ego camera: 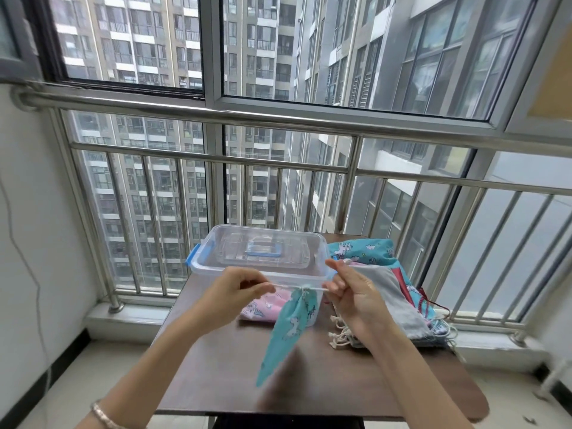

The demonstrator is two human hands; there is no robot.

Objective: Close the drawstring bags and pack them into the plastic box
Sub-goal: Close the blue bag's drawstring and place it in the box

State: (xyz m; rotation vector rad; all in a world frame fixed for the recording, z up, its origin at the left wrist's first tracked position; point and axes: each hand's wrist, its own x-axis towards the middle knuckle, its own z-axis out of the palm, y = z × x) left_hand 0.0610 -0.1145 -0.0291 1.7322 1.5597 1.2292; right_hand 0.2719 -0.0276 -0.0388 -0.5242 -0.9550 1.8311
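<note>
Above the dark brown tabletop [216, 376], 2 hands hold 1 teal drawstring bag [291, 329] in the air by its white cord [286, 285]. The left hand [229, 295] pinches 1 end of the cord and the right hand [349, 292] pinches the other, fingers curled, with the cord stretched level between them. The bag's mouth is gathered tight at the cord's middle, and its printed body hangs down and tilts toward the left, its lower end blurred. Just behind the hands stands 1 clear plastic box [318, 258] with a blue latch [193, 253] on its left end. A clear lid with 1 blue handle [263, 248] shows through the box; whether it lies in it or behind it I cannot tell. 1 pink bag [266, 308] shows low at the box's front wall, apparently inside. To the right of the box lies 1 pile of bags [383, 292], teal and grey fabrics among them, too overlapped to count, with cream cords [339, 332] trailing at its near edge. 1 bracelet [102, 416] circles the left wrist.
</note>
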